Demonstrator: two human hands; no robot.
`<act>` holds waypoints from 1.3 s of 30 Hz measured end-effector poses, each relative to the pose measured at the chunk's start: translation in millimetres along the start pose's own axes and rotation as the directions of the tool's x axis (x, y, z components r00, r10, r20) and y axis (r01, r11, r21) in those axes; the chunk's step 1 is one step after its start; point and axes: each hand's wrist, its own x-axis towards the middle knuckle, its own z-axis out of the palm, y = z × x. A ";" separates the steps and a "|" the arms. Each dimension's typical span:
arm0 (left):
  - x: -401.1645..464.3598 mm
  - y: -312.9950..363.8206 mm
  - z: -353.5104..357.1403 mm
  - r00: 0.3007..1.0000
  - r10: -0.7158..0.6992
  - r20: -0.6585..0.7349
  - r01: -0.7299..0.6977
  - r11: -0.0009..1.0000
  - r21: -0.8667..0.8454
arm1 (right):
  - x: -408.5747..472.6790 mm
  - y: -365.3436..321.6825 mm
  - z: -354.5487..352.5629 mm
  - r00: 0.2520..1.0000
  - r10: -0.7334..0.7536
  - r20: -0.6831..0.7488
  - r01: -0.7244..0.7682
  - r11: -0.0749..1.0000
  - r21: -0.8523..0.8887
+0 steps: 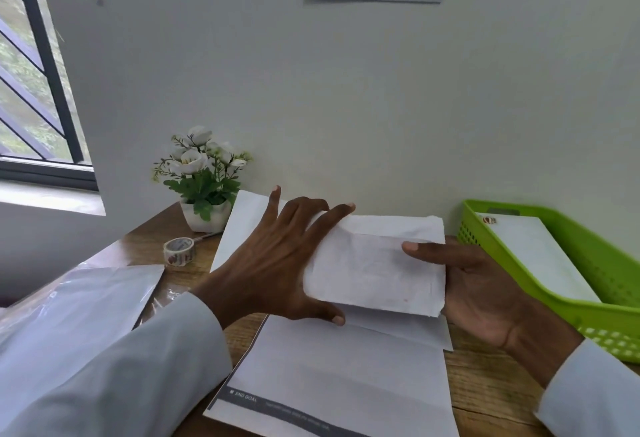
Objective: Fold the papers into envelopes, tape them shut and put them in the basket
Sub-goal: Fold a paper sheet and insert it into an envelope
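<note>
On wooden desk, far left: tape roll (pixel 179 251) beside flower pot (pixel 205 215) | centre: folded paper envelope (pixel 375 272) raised above loose sheets (pixel 339 377), left hand (pixel 280 263) clasped its left end, right hand (pixel 485 287) pinched its right end | right: green basket (pixel 588 312) held one envelope.

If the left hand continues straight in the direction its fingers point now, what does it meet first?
The left hand points up and away across the folded paper it grips. Continuing that way, its fingers would probably meet the white wall behind the table first, though depth is hard to judge.
</note>
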 end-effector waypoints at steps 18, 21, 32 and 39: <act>-4.8 -13.4 3.1 1.000 -0.014 -0.008 0.014 0.999 0.041 | 9.6 8.7 -3.7 0.997 -0.080 -0.009 0.080 0.997 0.002; -6.3 -19.6 1.6 0.999 -0.014 -0.030 0.015 0.999 0.033 | 9.6 4.6 -9.5 0.995 -0.102 0.006 0.102 0.993 -0.059; -18.0 -47.9 -1.0 0.998 -0.019 -0.052 0.019 1.000 -0.004 | 14.3 17.2 -30.5 0.923 -0.339 -0.183 0.086 0.644 -0.760; -24.7 -56.3 1.6 1.000 -0.008 0.003 0.008 0.998 -0.064 | 16.7 39.8 -27.2 0.981 -0.173 -0.088 -0.076 0.077 -0.994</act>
